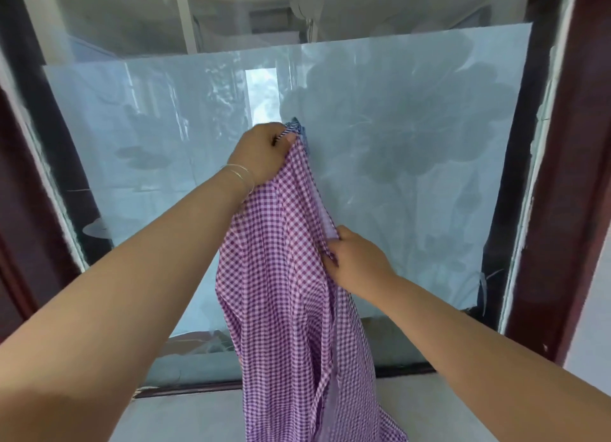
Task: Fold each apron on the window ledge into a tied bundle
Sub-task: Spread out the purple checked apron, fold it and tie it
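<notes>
A purple and white checked apron (284, 293) hangs in the air in front of the window, its lower part reaching down to the pale ledge (185, 418). My left hand (264, 152), with thin bangles at the wrist, grips the apron's top edge high up. Lower and to the right, my right hand (355, 259) pinches the apron's right hem. The cloth falls in loose folds between the two hands. A bit of blue checked fabric (297, 127) shows just above my left hand.
The window pane (413, 150) behind the apron is covered with frosted film bearing a flower pattern. Dark red frames (562, 177) stand on either side. The grey ledge runs along the bottom.
</notes>
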A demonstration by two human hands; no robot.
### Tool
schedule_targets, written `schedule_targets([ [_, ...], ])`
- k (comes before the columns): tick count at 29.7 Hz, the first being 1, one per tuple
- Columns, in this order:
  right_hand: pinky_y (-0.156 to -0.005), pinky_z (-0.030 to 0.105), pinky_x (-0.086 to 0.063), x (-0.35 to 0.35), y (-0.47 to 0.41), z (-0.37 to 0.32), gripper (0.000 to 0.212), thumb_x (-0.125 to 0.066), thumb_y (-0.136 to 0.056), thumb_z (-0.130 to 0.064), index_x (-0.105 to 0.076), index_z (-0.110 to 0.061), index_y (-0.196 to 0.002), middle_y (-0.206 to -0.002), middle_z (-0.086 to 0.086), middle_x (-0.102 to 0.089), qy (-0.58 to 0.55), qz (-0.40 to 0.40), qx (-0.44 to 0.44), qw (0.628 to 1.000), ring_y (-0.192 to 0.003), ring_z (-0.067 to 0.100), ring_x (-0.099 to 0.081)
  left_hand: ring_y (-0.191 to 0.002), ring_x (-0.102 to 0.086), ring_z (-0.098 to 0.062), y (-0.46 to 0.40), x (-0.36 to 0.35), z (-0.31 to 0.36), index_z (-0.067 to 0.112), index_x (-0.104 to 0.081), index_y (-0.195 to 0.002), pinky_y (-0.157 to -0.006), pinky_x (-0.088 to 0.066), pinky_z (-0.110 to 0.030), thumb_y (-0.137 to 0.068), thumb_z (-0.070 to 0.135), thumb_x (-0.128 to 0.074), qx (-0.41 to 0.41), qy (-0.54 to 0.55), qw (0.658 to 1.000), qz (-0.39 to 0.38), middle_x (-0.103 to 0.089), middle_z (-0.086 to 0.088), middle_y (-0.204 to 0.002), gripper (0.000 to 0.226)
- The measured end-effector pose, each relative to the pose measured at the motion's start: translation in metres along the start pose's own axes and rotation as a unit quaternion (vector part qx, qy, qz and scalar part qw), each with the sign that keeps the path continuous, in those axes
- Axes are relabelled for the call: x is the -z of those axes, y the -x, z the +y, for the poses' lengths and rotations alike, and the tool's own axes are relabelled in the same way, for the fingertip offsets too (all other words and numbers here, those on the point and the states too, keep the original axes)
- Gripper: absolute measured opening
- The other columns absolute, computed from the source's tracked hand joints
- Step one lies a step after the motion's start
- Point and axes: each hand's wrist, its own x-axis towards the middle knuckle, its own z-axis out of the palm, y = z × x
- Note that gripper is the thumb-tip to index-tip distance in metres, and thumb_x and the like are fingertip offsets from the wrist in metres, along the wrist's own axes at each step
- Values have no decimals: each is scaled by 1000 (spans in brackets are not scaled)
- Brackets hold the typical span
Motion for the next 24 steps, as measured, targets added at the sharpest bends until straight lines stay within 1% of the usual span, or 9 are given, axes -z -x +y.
schedule_targets([
  [2,-61,32,-50,-10,5,15,30,-44,-95,-34,-64,-12,-98,-94,5,-54,-7,-60,-40,997,-73,19,-56,-65,-44,-17,-2,5,-9,14,-49,-74,-61,-32,-28,-101,29,-42,14,-50,997,61,-48,0,-68,32],
  [5,-52,26,-39,-25,15,47,30,-43,-95,-33,-52,-11,-77,-72,1,-48,28,-162,-130,978,-65,19,-54,-76,-49,-21,-1,10,-28,8,-56,-88,-70,-35,-27,-102,29,-40,50,-36,989,136,-57,-6,-84,30],
  [7,-61,27,-42,-29,25,70,29,-39,-98,-33,-51,-12,-81,-69,-2,-47,47,-187,-189,963,-72,20,-56,-81,-52,-23,2,14,-43,3,-60,-95,-73,-37,-27,-102,28,-40,83,-9,982,167,-61,-12,-91,33],
  [12,-81,33,-47,-6,34,111,40,-37,-102,-35,-67,-9,-109,-104,13,-67,79,-110,-268,954,-94,29,-63,-92,-59,-31,17,15,-82,4,-61,-96,-77,-39,-28,-101,26,-41,177,20,970,162,-65,-18,-98,30],
  [14,-73,32,-46,6,29,113,45,-37,-102,-40,-68,-9,-93,-90,10,-66,41,-92,-272,957,-83,27,-61,-100,-58,-32,28,11,-100,2,-63,-110,-83,-40,-30,-101,25,-41,222,26,961,163,-65,-19,-111,33],
  [17,-58,29,-38,19,23,107,46,-49,-96,-46,-52,-16,-61,-65,2,-55,-51,-128,-268,954,-66,20,-55,-107,-58,-38,45,7,-129,-1,-63,-114,-90,-43,-35,-101,23,-42,287,11,945,153,-63,-23,-116,35],
  [19,-57,23,-41,22,24,100,36,-63,-89,-42,-57,-18,-63,-66,0,-60,-148,-164,-272,937,-63,14,-57,-109,-57,-38,54,8,-148,-1,-62,-118,-93,-43,-37,-100,22,-43,329,16,933,146,-62,-24,-119,35],
  [21,-61,18,-47,25,28,94,27,-73,-81,-37,-65,-12,-74,-71,-2,-67,-259,-224,-297,891,-66,10,-62,-111,-57,-39,62,7,-163,-2,-62,-120,-95,-43,-37,-100,23,-45,362,35,920,146,-61,-24,-122,36],
  [24,-68,21,-50,22,32,88,36,-77,-77,-37,-65,-3,-83,-73,-2,-67,-254,-295,-302,870,-71,11,-62,-112,-57,-39,72,5,-176,-4,-61,-121,-95,-43,-38,-101,23,-45,384,41,912,140,-61,-25,-122,37],
])
